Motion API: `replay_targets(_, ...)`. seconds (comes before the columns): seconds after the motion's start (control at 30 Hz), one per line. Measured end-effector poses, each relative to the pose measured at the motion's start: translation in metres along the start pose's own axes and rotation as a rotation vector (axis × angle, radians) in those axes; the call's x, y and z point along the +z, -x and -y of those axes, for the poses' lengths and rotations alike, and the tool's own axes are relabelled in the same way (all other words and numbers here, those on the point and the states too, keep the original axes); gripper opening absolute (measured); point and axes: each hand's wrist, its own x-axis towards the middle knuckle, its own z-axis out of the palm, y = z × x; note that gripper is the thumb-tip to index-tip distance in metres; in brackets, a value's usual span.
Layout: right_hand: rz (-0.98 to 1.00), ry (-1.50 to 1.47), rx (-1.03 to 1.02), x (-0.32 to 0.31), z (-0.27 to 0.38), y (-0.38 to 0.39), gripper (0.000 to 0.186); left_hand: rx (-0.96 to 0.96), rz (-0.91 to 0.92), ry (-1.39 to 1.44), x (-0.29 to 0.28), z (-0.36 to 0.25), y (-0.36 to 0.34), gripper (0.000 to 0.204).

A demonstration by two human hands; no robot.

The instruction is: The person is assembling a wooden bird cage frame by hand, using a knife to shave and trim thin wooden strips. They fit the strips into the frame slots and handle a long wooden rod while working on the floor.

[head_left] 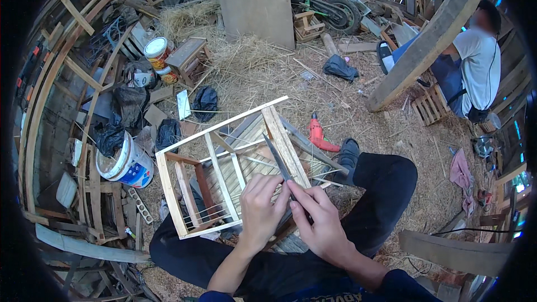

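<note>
Between my knees stands a wooden frame (224,162) of pale slats, with thin rods across its lower left corner. Over its right side, my two hands meet on a long, dark, tapered metal tool (274,154) whose point is directed away from me. Whether it is a file or a blade, I cannot tell. My left hand (262,206) is closed, its thumb and fingertips pinched at the tool's near end. Closed around that same end is my right hand (320,218), partly hiding it. A broad board (284,146) of the frame lies just beneath the tool.
A red power drill (320,135) lies beyond the frame, near my foot. At left stand a white bucket (126,162) and a wooden stool (187,56). A slanted post (428,42) rises at right, with a seated person (475,67) behind it. Straw and shavings cover the ground.
</note>
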Motion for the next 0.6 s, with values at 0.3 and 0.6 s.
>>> replay_targets(0.3,0.069,0.168,-0.066,-0.016,-0.017,0.005,0.05,0.033,-0.013,-0.012,0.002,-0.001,0.001,0.017)
replay_targets(0.6,0.009,0.306,0.039,-0.052,-0.042,0.01,0.052,0.009,-0.045,-0.005,0.002,-0.001,0.0,0.014)
